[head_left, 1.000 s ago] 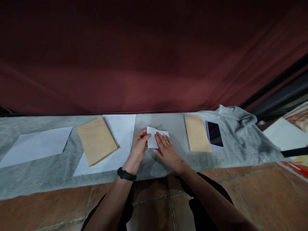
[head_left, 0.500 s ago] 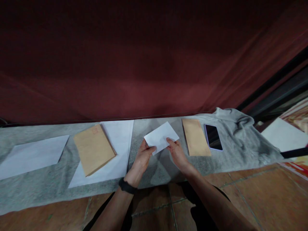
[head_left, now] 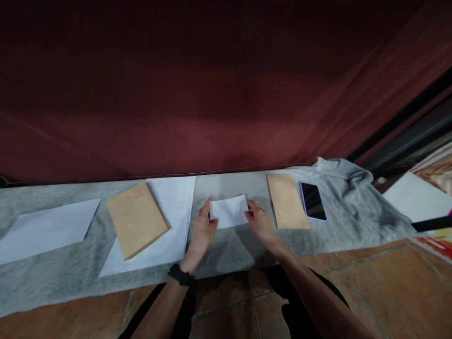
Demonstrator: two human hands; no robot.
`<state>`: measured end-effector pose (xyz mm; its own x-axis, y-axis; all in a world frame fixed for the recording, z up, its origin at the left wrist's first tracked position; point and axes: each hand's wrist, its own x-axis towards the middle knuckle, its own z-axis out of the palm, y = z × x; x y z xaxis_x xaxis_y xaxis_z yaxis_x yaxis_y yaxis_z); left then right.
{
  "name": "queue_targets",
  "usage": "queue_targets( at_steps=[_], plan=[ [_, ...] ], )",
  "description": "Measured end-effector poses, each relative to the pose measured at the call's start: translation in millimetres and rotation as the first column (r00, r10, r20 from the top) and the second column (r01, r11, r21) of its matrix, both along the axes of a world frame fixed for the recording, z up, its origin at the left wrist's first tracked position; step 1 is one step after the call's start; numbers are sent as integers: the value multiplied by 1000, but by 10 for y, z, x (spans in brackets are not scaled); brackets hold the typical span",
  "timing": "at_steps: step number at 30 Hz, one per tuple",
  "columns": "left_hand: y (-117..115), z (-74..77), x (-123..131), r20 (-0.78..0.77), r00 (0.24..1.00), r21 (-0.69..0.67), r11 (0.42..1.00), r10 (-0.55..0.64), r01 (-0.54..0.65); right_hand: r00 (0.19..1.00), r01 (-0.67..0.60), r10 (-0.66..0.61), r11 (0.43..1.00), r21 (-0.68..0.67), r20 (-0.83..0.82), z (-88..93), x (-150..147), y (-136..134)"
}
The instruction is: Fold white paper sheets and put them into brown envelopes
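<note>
A small folded white paper (head_left: 229, 211) lies level over the grey cloth (head_left: 226, 245) between both of my hands. My left hand (head_left: 203, 228) grips its left edge with thumb and fingers closed on it; a black band sits on that wrist. My right hand (head_left: 260, 222) pinches its right edge. To the right of my right hand lies a brown envelope (head_left: 287, 201). Left of my left hand a stack of white sheets (head_left: 169, 221) carries another brown envelope (head_left: 137, 219).
A black phone (head_left: 312, 201) lies beside the right envelope, with bunched grey fabric (head_left: 353, 188) past it. One more white sheet (head_left: 45, 230) lies far left. A dark red curtain (head_left: 212, 94) hangs behind. Tiled floor (head_left: 370, 282) lies in front.
The paper was pressed flat a second ago, then lifted and tilted; now it is lowered and level, held at both ends. The view has shifted slightly.
</note>
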<state>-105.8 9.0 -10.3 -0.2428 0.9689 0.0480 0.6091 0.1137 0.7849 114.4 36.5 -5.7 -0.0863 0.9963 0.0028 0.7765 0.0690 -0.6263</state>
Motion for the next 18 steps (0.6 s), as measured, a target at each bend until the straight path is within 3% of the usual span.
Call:
queue_targets(
  at_steps=[3, 7, 9, 13, 15, 18],
  plan=[
    [-43, 65, 11, -171, 985, -44, 999, -14, 6, 991, -13, 5, 998, 55, 132, 48, -11, -17],
    [-125, 78, 150, -381, 925, 106, 993, -7, 51, 989, -101, 76, 973, 207, 126, 66, -75, -59],
    [-174, 25, 289, -450, 891, 160, 975, -67, 154, 981, -191, 188, 949, 252, 36, 41, -165, -108],
    [-269, -157, 553, -530, 793, 57, 920, -300, 387, 930, -359, 367, 907, 219, 3, -61, -385, -216],
    [-293, -236, 608, -554, 758, 12, 907, -345, 421, 921, -388, 385, 903, 187, 53, -108, -449, -243],
    [-293, -290, 587, -580, 756, -2, 929, -303, 371, 923, -382, 364, 909, 167, 127, -152, -455, -246]
  ],
)
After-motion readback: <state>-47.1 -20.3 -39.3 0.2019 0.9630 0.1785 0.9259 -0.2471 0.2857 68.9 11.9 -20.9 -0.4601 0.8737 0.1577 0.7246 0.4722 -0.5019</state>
